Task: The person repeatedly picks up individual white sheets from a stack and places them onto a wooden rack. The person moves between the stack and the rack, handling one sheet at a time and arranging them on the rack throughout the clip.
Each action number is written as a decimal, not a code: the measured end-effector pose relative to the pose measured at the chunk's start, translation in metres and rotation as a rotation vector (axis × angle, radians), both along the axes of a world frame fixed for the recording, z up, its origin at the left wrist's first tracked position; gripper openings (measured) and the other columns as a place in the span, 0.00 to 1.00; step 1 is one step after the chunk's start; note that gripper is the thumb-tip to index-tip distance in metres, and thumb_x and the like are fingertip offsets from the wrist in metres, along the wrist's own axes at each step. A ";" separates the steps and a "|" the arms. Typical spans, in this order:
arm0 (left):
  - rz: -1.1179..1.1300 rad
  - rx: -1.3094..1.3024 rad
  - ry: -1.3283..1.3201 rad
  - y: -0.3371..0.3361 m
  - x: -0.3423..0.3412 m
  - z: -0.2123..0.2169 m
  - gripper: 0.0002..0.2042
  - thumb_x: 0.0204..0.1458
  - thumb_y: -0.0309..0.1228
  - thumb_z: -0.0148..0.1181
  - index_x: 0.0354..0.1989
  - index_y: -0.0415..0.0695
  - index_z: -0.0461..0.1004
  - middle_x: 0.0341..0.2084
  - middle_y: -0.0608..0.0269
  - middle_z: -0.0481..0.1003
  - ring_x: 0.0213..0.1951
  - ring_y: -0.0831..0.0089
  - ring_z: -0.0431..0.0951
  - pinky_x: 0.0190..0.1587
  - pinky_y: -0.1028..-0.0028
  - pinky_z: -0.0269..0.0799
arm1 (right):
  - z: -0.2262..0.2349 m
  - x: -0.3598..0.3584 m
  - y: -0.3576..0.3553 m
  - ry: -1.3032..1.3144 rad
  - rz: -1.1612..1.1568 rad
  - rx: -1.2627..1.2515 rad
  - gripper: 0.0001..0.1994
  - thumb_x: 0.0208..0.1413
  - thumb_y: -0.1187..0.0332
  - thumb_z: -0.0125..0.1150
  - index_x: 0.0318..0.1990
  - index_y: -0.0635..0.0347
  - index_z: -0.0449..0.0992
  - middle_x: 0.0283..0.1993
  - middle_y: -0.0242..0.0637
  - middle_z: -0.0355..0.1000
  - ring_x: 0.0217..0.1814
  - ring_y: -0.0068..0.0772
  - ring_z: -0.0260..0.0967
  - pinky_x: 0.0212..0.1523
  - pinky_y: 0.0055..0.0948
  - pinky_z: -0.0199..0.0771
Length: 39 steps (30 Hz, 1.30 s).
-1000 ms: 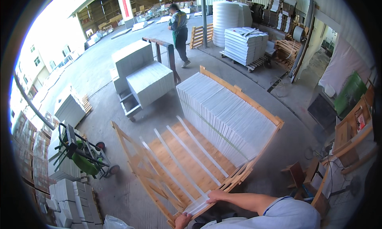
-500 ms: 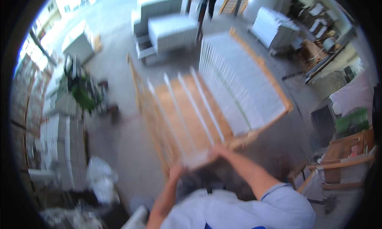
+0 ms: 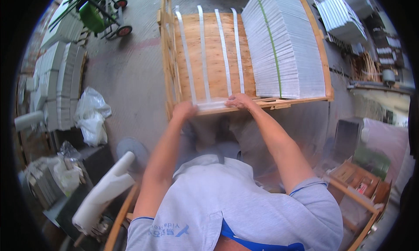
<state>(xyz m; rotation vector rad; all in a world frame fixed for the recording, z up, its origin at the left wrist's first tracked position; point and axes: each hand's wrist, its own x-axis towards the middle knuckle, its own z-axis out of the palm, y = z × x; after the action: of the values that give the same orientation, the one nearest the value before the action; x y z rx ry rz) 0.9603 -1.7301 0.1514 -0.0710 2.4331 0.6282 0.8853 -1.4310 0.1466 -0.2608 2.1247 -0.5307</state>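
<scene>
Green wheeled cart (image 3: 97, 13) at top left on the concrete floor (image 3: 131, 76). Stacks of pale slabs (image 3: 59, 83) along the left edge. Crumpled white plastic bags (image 3: 91, 116) just beside those stacks, on the floor. A white padded roll (image 3: 102, 194) leans at lower left, near a grey round stool seat (image 3: 131, 148). Further stacks of white sheets (image 3: 342, 17) at top right, well apart. Low wooden frame (image 3: 362, 198) with cardboard pieces at lower right. Dark flat panel (image 3: 345, 140) stands near it.
</scene>
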 end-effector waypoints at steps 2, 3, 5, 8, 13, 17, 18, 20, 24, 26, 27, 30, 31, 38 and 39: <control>0.012 0.004 0.004 0.001 0.001 -0.002 0.21 0.53 0.46 0.47 0.40 0.43 0.79 0.35 0.46 0.79 0.41 0.50 0.78 0.46 0.57 0.73 | -0.004 -0.003 0.003 -0.077 0.044 -0.027 0.33 0.51 0.41 0.59 0.53 0.62 0.75 0.51 0.53 0.74 0.55 0.50 0.70 0.56 0.37 0.67; 0.030 0.006 -0.037 0.001 -0.001 -0.003 0.20 0.53 0.46 0.49 0.40 0.43 0.78 0.35 0.46 0.79 0.40 0.52 0.78 0.45 0.58 0.73 | -0.006 -0.005 0.003 -0.113 0.074 -0.056 0.32 0.51 0.42 0.59 0.53 0.62 0.75 0.51 0.53 0.74 0.55 0.50 0.70 0.55 0.37 0.67; 0.031 0.014 -0.158 0.002 -0.004 -0.003 0.19 0.52 0.45 0.51 0.41 0.42 0.78 0.35 0.47 0.79 0.40 0.55 0.79 0.43 0.61 0.73 | -0.010 -0.008 0.003 -0.115 0.139 -0.075 0.33 0.51 0.41 0.58 0.53 0.61 0.75 0.50 0.54 0.74 0.54 0.50 0.70 0.55 0.38 0.67; 0.101 0.099 -0.264 0.003 -0.009 0.001 0.19 0.44 0.41 0.54 0.38 0.39 0.78 0.35 0.44 0.78 0.40 0.52 0.78 0.42 0.60 0.73 | -0.012 -0.011 0.004 -0.132 0.192 -0.083 0.37 0.49 0.38 0.59 0.54 0.64 0.74 0.50 0.57 0.73 0.56 0.53 0.69 0.55 0.38 0.67; 0.090 0.139 -0.263 0.003 -0.017 0.012 0.18 0.44 0.40 0.59 0.38 0.39 0.78 0.33 0.46 0.78 0.36 0.55 0.79 0.37 0.62 0.73 | -0.005 -0.015 0.011 -0.078 0.141 -0.140 0.39 0.45 0.36 0.61 0.53 0.64 0.75 0.52 0.55 0.73 0.56 0.54 0.69 0.56 0.38 0.67; 0.049 0.162 -0.262 -0.003 -0.027 0.014 0.21 0.46 0.40 0.62 0.47 0.40 0.77 0.39 0.46 0.78 0.42 0.56 0.78 0.45 0.64 0.71 | 0.002 -0.020 0.011 -0.030 0.190 -0.087 0.39 0.43 0.34 0.62 0.51 0.63 0.77 0.52 0.54 0.73 0.56 0.52 0.69 0.56 0.39 0.68; 0.011 0.142 -0.276 -0.003 -0.028 0.014 0.23 0.47 0.42 0.63 0.49 0.40 0.76 0.43 0.45 0.77 0.46 0.54 0.76 0.49 0.64 0.70 | 0.003 -0.020 0.011 -0.020 0.185 -0.096 0.39 0.42 0.34 0.62 0.50 0.63 0.77 0.51 0.54 0.73 0.56 0.52 0.69 0.56 0.39 0.68; -0.027 0.119 -0.254 -0.004 -0.030 0.013 0.25 0.49 0.42 0.63 0.52 0.40 0.75 0.47 0.44 0.76 0.51 0.52 0.75 0.54 0.65 0.68 | 0.005 -0.022 0.011 0.018 0.172 -0.109 0.39 0.41 0.34 0.62 0.50 0.62 0.77 0.50 0.53 0.74 0.55 0.52 0.70 0.56 0.39 0.69; -0.021 0.137 -0.129 -0.004 -0.029 0.015 0.21 0.50 0.40 0.61 0.50 0.41 0.76 0.45 0.45 0.76 0.48 0.52 0.75 0.53 0.64 0.69 | 0.004 -0.029 0.012 0.018 0.125 -0.117 0.39 0.40 0.33 0.62 0.49 0.61 0.78 0.47 0.52 0.76 0.52 0.51 0.71 0.53 0.40 0.70; -0.074 0.087 -0.037 -0.002 -0.029 0.016 0.20 0.50 0.40 0.62 0.47 0.40 0.77 0.43 0.47 0.77 0.47 0.54 0.76 0.52 0.64 0.69 | 0.000 -0.035 0.012 0.008 0.125 -0.127 0.40 0.39 0.32 0.62 0.48 0.60 0.79 0.46 0.51 0.76 0.51 0.51 0.72 0.52 0.40 0.70; -0.128 0.022 0.025 0.000 -0.029 0.016 0.19 0.50 0.40 0.62 0.46 0.40 0.77 0.41 0.48 0.77 0.47 0.55 0.76 0.52 0.64 0.69 | -0.003 -0.038 0.012 0.014 0.128 -0.123 0.41 0.38 0.31 0.62 0.48 0.60 0.79 0.46 0.51 0.76 0.51 0.50 0.72 0.52 0.40 0.70; -0.424 -0.290 0.246 0.015 -0.031 0.012 0.17 0.48 0.39 0.63 0.41 0.40 0.78 0.37 0.51 0.78 0.47 0.57 0.75 0.52 0.63 0.69 | -0.013 -0.047 0.009 0.032 0.165 -0.105 0.43 0.36 0.28 0.61 0.47 0.60 0.80 0.43 0.50 0.77 0.50 0.48 0.73 0.51 0.39 0.70; -0.564 -0.413 0.317 0.023 -0.032 0.009 0.16 0.48 0.39 0.64 0.39 0.40 0.78 0.35 0.52 0.78 0.47 0.57 0.75 0.52 0.63 0.69 | -0.015 -0.048 0.009 0.034 0.153 -0.115 0.40 0.38 0.30 0.62 0.48 0.58 0.80 0.44 0.50 0.77 0.50 0.49 0.73 0.52 0.39 0.70; -0.381 -0.274 0.113 0.048 -0.046 -0.006 0.08 0.50 0.30 0.57 0.36 0.41 0.73 0.30 0.52 0.77 0.38 0.54 0.79 0.43 0.60 0.75 | -0.019 -0.052 0.012 -0.025 0.109 -0.178 0.37 0.39 0.30 0.62 0.44 0.55 0.82 0.40 0.48 0.78 0.45 0.46 0.74 0.47 0.38 0.70; -0.386 -0.250 0.117 0.048 -0.049 -0.006 0.09 0.50 0.32 0.58 0.37 0.41 0.73 0.30 0.50 0.77 0.37 0.52 0.79 0.41 0.58 0.75 | -0.019 -0.052 0.012 -0.015 0.090 -0.195 0.39 0.37 0.29 0.62 0.44 0.57 0.82 0.38 0.47 0.78 0.43 0.45 0.74 0.46 0.39 0.70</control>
<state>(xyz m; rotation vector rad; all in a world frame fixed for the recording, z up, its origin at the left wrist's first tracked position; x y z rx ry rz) 0.9114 -1.6824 0.1458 0.3352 2.5285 0.1591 0.8329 -1.4193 0.1276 -0.4590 2.0378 -0.6852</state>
